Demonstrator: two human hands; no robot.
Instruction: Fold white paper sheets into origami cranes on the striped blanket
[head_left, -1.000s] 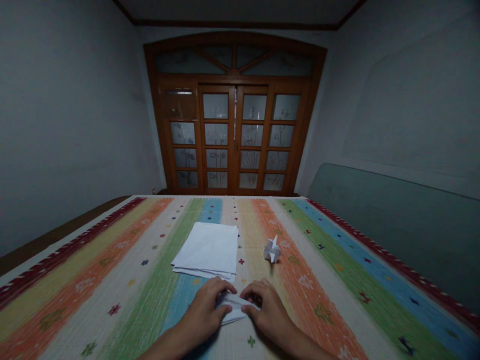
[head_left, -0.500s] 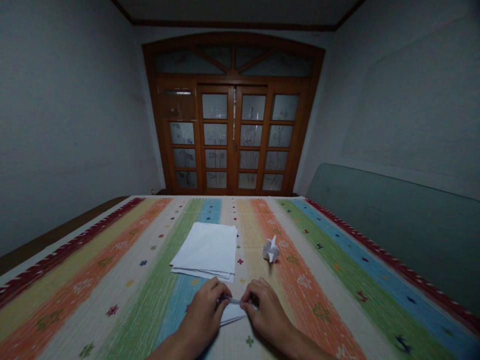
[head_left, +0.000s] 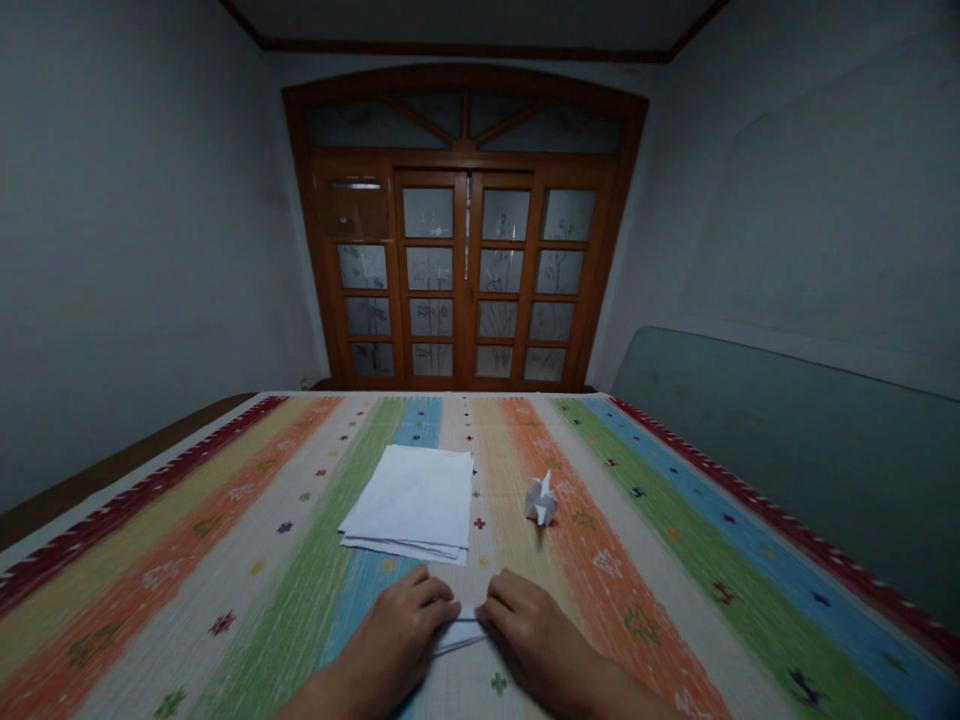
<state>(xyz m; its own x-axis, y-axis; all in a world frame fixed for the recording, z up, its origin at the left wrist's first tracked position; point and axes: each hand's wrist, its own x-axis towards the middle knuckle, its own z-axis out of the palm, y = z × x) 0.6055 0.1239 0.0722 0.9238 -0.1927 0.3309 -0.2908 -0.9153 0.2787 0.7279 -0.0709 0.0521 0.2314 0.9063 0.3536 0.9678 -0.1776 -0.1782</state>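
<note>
A small folded piece of white paper (head_left: 460,634) lies on the tablecloth close to me, partly covered by my fingers. My left hand (head_left: 405,620) pinches its left side, thumb and fingers closed together. On its right side my right hand (head_left: 525,618) grips it the same way. Just beyond my hands rests a stack of white paper sheets (head_left: 412,495). To the right of that stack stands a small folded paper figure (head_left: 541,500) with pointed tips.
A striped tablecloth (head_left: 285,600) in many colours covers the table. A pale green panel or seat back (head_left: 787,430) runs along the right side. Beyond the far edge are wooden doors (head_left: 469,280) with glass panes.
The paper's upper flap, raised between my fingertips earlier, now lies lower and flatter. Both hands have flattened down over it. The stack and the paper figure have stayed put.
</note>
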